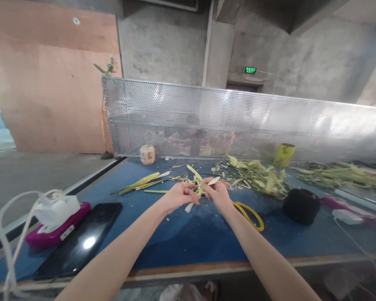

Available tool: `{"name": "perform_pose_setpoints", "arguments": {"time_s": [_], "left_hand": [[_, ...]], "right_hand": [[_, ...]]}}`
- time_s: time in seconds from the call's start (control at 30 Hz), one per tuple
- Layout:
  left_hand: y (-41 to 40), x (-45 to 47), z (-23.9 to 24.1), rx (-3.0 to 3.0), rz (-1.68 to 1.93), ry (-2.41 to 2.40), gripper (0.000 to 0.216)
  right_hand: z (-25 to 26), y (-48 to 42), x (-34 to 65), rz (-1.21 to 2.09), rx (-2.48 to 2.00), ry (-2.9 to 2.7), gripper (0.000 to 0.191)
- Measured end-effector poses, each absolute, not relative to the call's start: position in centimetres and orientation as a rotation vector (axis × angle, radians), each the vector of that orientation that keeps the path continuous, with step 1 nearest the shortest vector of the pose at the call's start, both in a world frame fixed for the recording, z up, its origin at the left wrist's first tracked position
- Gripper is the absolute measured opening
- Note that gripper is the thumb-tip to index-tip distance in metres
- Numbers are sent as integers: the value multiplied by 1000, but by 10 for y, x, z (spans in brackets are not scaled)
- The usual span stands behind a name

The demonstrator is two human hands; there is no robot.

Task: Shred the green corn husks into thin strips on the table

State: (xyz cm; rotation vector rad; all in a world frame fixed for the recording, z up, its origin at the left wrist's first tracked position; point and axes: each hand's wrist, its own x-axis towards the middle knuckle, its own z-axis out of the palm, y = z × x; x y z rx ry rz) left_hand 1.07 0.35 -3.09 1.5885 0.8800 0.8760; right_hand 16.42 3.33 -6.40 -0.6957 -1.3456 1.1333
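Both hands meet above the middle of a blue tabletop (181, 242). My left hand (180, 197) pinches the lower left part of a pale yellow-green plant piece (201, 191) with strip-like leaves. On its other side, the bent fingers of my right hand (218, 194) grip the same piece. One leaf strip (194, 172) sticks up between the hands, and a whitish tip (188, 207) hangs below the left fingers. Small plant scraps lie behind the fingers, partly hidden. Long leaf stalks (144, 182) rest left of the hands.
A heap of leaves (257, 175) lies at right, near a black yarn cone (301, 205) and a yellow cord loop (253, 217). At left are a phone (81, 240) and a purple power strip (62, 228). A perforated metal panel (163, 113) borders the back.
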Motion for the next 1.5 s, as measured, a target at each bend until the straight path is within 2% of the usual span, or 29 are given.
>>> {"name": "perform_pose_setpoints", "arguments": {"time_s": [0.13,0.33,0.43,0.8,0.97,1.07,1.27,1.5], "left_hand": [[6,11,-35,1567,873,870,47],[15,6,-43,1567,995,850,66],[16,4,-42,1544,1068,883,63],[19,9,-44,1486,1365,898,47],[15,7,-34,1432,1429,930,43],[12,8,-32,1386,1410,890,51],[9,11,-37,1348,1228,715,84],[12,11,-45,1283,1140,638,105]], "right_hand": [[-63,34,165,1130,-713,-1341,25],[-58,29,165,1357,-727,-1464,34],[-57,27,164,1383,-746,-1453,39],[-56,22,161,1381,-842,-1537,34],[-58,24,163,1335,-837,-1581,37],[-57,23,163,1288,-823,-1579,34],[-55,24,164,1224,-851,-1596,32],[-57,25,162,827,-836,-1593,34]]}}
